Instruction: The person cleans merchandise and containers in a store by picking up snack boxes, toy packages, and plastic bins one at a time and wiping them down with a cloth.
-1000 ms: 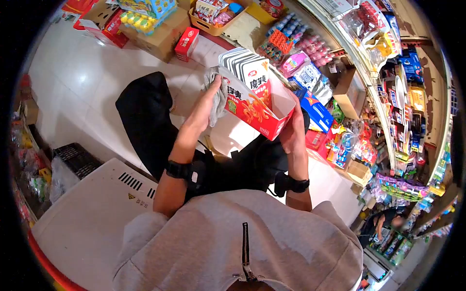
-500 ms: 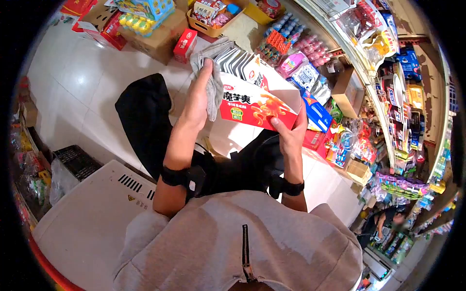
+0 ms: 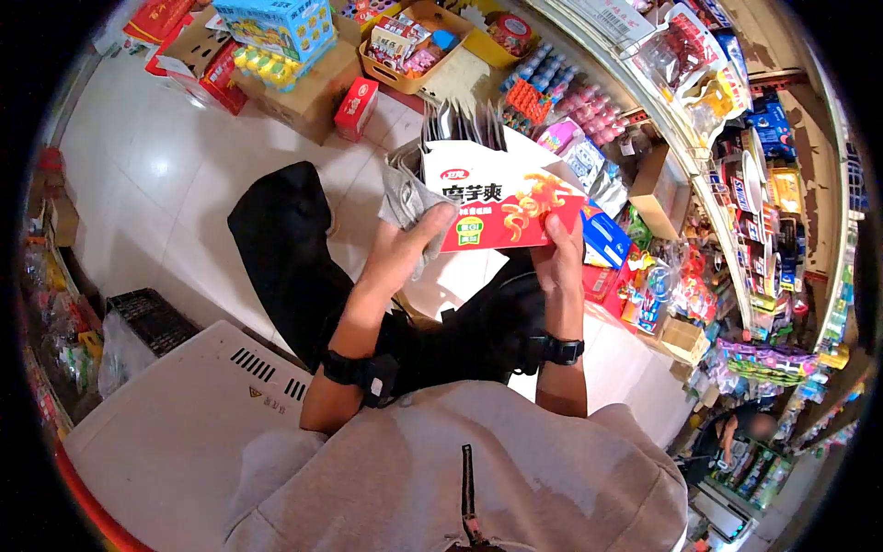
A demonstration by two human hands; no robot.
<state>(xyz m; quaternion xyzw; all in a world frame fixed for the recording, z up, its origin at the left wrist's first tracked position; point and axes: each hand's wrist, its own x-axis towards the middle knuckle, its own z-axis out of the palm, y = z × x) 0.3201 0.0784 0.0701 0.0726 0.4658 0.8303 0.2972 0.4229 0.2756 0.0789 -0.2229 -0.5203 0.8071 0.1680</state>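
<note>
At the centre, over the pale tiled floor (image 3: 147, 202), both hands are supporting a red-and-white snack carton (image 3: 487, 221), its printed front panel facing the wearer. The left hand (image 3: 405, 248) is clamping a grey cloth (image 3: 409, 195) against the carton's left end — the thumb is lying toward the lower left corner. The right hand (image 3: 559, 258) is gripping the carton's right end, its thumb bearing on the red part of the front panel; the other fingers are mostly hidden. Upright packets (image 3: 460, 124) are projecting above the front panel, toward the left.

On the far side, a small red box (image 3: 356, 109) is standing on the floor, just beside a cardboard box (image 3: 313, 101); a yellow basket (image 3: 391, 78) is holding assorted packets. To the right, a blue package (image 3: 605, 241) is lying near the right hand — a white vented appliance (image 3: 175, 414) is occupying the near left
</note>
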